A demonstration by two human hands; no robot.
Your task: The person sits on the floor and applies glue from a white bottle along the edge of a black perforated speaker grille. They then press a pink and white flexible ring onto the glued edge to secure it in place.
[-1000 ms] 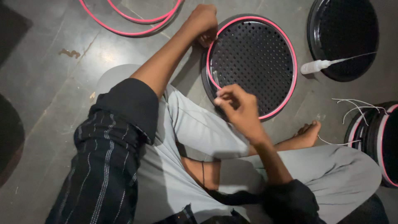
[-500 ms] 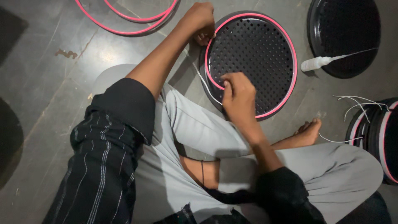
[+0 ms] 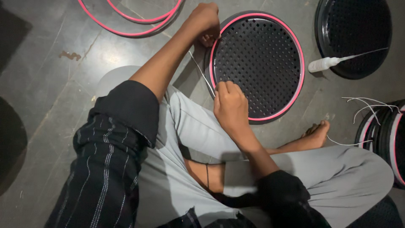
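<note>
Since a second ago our right hand [image 3: 230,107] has dropped to the near-left rim of the perforated black disc [image 3: 257,63], pinching a thin white cord [image 3: 201,74]. Left hand [image 3: 204,21] grips the pink rim trim [image 3: 300,63] at far-left. Cord runs diagonally between both hands; disc lies on the floor [image 3: 63,84] ahead.

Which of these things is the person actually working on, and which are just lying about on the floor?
In use:
- perforated disc with pink rim
- thin white strand, running between the hands
- left hand at the disc's top edge
- right hand at its lower left edge

Lying about:
- white bottle
- second black disc
- pink rings
- stacked discs
- loose white strands
</note>
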